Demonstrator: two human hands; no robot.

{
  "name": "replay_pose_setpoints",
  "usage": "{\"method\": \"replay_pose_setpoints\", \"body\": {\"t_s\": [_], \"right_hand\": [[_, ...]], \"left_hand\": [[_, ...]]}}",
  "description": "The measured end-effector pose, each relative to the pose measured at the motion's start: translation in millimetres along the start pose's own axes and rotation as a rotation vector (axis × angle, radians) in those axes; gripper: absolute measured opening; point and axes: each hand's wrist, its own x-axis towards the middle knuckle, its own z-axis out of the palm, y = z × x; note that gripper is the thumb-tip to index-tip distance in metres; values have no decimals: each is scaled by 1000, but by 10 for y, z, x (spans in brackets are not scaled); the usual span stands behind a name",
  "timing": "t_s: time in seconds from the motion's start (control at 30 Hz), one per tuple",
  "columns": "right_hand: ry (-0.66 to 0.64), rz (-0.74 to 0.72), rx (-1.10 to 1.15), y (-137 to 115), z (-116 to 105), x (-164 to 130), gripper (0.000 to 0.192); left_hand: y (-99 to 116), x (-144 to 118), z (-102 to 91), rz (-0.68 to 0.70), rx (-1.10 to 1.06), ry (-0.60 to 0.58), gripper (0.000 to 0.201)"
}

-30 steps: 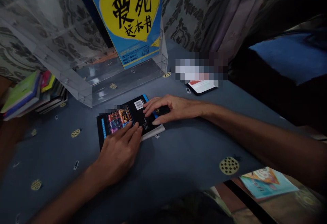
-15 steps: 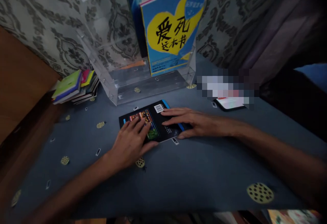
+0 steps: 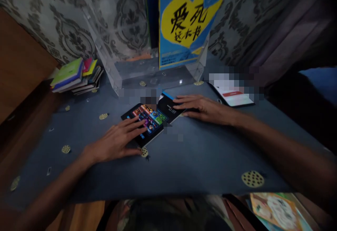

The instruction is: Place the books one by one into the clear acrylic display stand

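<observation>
A thin black booklet [image 3: 155, 115] with bright pictures and a blue edge lies flat on the blue cloth-covered table [image 3: 184, 160]. My left hand [image 3: 116, 143] rests with spread fingers on its near left part. My right hand [image 3: 202, 108] lies flat on its far right end, fingers pointing left. Neither hand grips it; both press on top.
A clear acrylic stand [image 3: 155, 73] holds a blue and yellow book [image 3: 184, 24] behind the booklet. A stack of books [image 3: 75, 76] sits at the far left. A dark-framed card [image 3: 233, 97] lies at the right. Another book [image 3: 276, 211] lies below the table's near edge.
The booklet has turned, its left end swinging toward me. My left hand slid back and left over it; my right hand stayed on the far end. The view shifted slightly.
</observation>
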Motion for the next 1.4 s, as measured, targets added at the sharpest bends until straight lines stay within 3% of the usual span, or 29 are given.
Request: {"method": "replay_pose_setpoints", "body": {"t_s": [0.2, 0.37, 0.53, 0.7, 0.87, 1.13, 1.4], "right_hand": [[101, 44, -187, -236, 127, 11, 40], [144, -58, -216, -524, 341, 95, 39], [142, -148, -139, -774, 556, 165, 37], [127, -199, -80, -949, 636, 219, 36], [134, -192, -47, -976, 651, 247, 34], [149, -215, -59, -964, 662, 259, 30], [123, -208, -87, -935, 676, 263, 30]], "left_hand": [[-9, 3, 30, 121, 20, 104, 47], [49, -26, 72, 172, 107, 167, 36], [20, -37, 82, 172, 18, 208, 33], [-28, -15, 22, 94, -140, 163, 31], [-47, 23, -46, 64, -264, 105, 28], [-43, 94, -193, 65, -285, 22, 30], [10, 113, -174, 89, -344, 68, 30]]}}
